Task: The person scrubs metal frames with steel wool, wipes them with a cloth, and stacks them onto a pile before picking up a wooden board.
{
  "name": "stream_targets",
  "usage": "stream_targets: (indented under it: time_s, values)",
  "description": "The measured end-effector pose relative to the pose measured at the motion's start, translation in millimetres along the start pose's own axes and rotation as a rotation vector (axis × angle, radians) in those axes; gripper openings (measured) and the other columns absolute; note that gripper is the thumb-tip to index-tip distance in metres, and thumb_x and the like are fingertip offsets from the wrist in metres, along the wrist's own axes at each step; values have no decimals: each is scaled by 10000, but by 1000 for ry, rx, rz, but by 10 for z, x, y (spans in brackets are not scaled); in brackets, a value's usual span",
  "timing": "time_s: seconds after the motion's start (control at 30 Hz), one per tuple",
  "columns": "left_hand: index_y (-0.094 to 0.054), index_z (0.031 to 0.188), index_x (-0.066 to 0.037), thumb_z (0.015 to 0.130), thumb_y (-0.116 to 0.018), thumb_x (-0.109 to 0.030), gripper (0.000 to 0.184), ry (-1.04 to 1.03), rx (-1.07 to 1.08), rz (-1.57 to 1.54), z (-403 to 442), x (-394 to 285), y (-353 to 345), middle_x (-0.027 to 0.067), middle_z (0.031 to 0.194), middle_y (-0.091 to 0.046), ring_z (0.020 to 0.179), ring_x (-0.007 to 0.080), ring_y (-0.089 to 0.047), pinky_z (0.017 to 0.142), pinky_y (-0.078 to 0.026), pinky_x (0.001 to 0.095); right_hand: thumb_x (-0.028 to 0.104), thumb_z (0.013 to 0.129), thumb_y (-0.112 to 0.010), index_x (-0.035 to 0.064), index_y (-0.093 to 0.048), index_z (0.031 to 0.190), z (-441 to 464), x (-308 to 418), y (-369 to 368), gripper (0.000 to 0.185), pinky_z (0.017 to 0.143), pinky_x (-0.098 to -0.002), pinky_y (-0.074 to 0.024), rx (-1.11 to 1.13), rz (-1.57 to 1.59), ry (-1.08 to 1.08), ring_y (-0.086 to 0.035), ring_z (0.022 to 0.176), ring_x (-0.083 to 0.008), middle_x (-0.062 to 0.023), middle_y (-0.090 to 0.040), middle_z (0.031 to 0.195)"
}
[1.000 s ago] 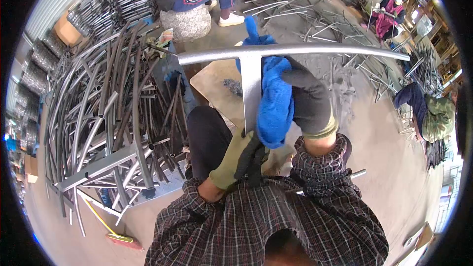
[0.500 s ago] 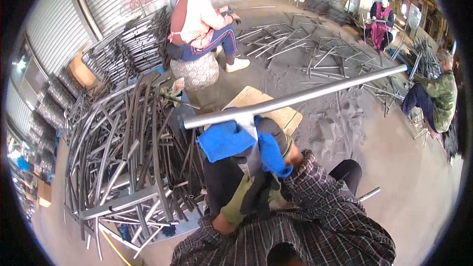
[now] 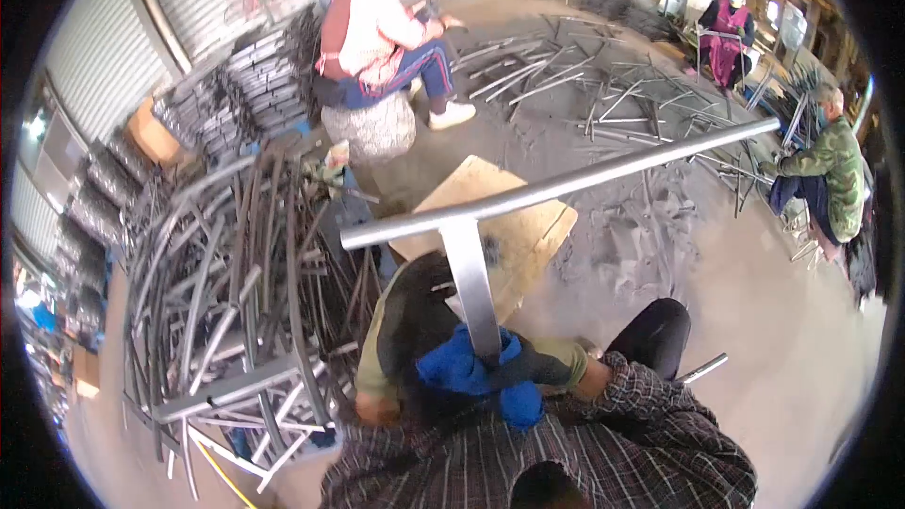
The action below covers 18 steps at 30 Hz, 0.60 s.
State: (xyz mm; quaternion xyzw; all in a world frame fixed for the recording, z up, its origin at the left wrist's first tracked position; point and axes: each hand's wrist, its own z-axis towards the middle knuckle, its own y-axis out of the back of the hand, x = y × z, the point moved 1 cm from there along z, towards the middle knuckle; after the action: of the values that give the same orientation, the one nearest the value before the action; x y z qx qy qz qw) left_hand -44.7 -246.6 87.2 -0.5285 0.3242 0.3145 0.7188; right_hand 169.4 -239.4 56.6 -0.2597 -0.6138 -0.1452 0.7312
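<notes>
A T-shaped metal frame piece stands in front of my chest, its long round crossbar (image 3: 566, 187) slanting up to the right and its flat stem (image 3: 468, 283) running down towards me. My right hand (image 3: 542, 363), in an olive and dark glove, is closed on a blue cloth (image 3: 457, 363) wrapped around the lower stem. My left hand (image 3: 405, 311), gloved alike, is raised beside the upper stem, just under the crossbar; its dark fingers merge with the shadow, so their grip is unclear. The lower end of the stem is hidden by the cloth.
A large heap of metal tubes (image 3: 217, 292) lies to my left. Ahead is a worn tan board (image 3: 537, 236). More tubes (image 3: 622, 94) are scattered over the floor beyond. One person (image 3: 372, 38) sits ahead on a wrapped seat; two others (image 3: 726, 33) (image 3: 830, 170) sit at the right.
The blue cloth and my right hand have slid down the stem from beneath the crossbar. My left hand has moved from the stem's lower end up beside its upper part.
</notes>
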Motion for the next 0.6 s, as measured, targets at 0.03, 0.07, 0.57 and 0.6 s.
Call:
stream_targets:
  time_s: [0.03, 0.07, 0.57, 0.6]
  values:
    - [-380, 1408, 44, 993, -465, -380, 599, 13, 39, -73, 22, -5, -162, 158, 1385, -495, 1268, 277, -487, 1079, -370, 392, 159, 780, -772, 15, -493, 1353, -82, -98, 6, 653, 994, -342, -453, 13, -57, -62, -543, 1156, -189, -98, -580, 1292]
    - [-381, 1406, 45, 997, -459, -375, 592, 29, 75, -149, 52, -7, -311, 158, 1383, -498, 1265, 282, -490, 1076, -374, 391, 166, 774, -778, 11, -497, 1348, -168, -207, -16, 658, 996, -347, -453, 28, -109, -126, -549, 1150, -191, -103, -582, 1292]
    - [-556, 962, -65, 996, -524, -282, 221, 430, -80, -258, 360, 402, -731, -14, 656, -463, 518, 78, -431, 464, -341, 223, 151, 777, -715, -10, -565, 1216, -393, 1625, 111, 491, 875, -394, -510, -757, -739, 352, -612, 1068, -279, -133, -622, 1174]
    - [-552, 943, -77, 995, -526, -274, 205, 437, -118, -239, 344, 409, -778, -14, 658, -463, 515, 81, -433, 455, -341, 224, 131, 743, -722, -10, -581, 1162, -254, 1760, 103, 464, 843, -399, -512, -737, -1062, 414, -626, 1002, -287, -135, -633, 1119]
